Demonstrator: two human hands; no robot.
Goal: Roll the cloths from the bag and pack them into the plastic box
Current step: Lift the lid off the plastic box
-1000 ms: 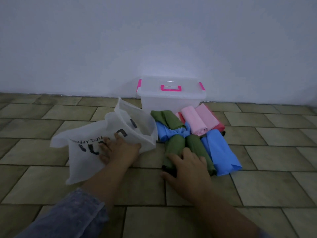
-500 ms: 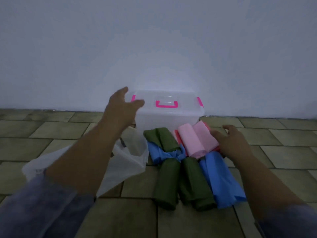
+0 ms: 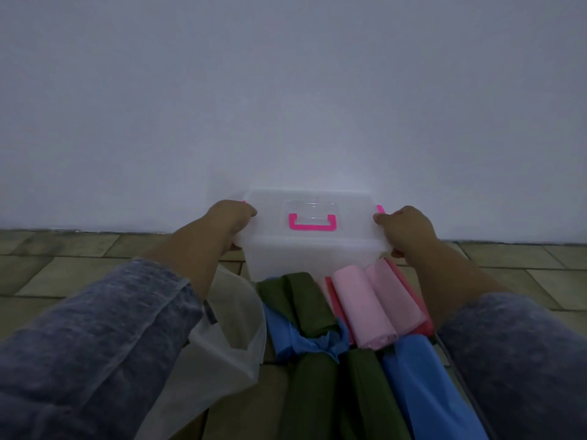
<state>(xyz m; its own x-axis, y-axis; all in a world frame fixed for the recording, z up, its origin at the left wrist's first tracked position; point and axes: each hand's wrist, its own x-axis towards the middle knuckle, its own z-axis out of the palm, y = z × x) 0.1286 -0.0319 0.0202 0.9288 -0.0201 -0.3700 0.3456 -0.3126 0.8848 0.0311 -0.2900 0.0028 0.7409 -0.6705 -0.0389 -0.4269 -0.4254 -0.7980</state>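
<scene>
A clear plastic box [image 3: 313, 252] with a pink handle [image 3: 312, 223] on its closed lid stands against the wall. My left hand [image 3: 229, 217] grips the lid's left end and my right hand [image 3: 405, 227] grips its right end, over the pink side clips. In front of the box lie rolled cloths: two pink rolls [image 3: 374, 308], green rolls [image 3: 309, 300], a crumpled blue cloth [image 3: 305, 342], and a blue roll [image 3: 422, 389]. The white bag [image 3: 222, 341] lies at the left, partly under my left sleeve.
The floor is tan tile [image 3: 63, 268]. A plain white wall [image 3: 286, 106] rises directly behind the box. My sleeves cover the lower corners of the view.
Both hands left the bag and the green rolls, reached forward, and now hold the two ends of the box lid. The view has moved closer to the box.
</scene>
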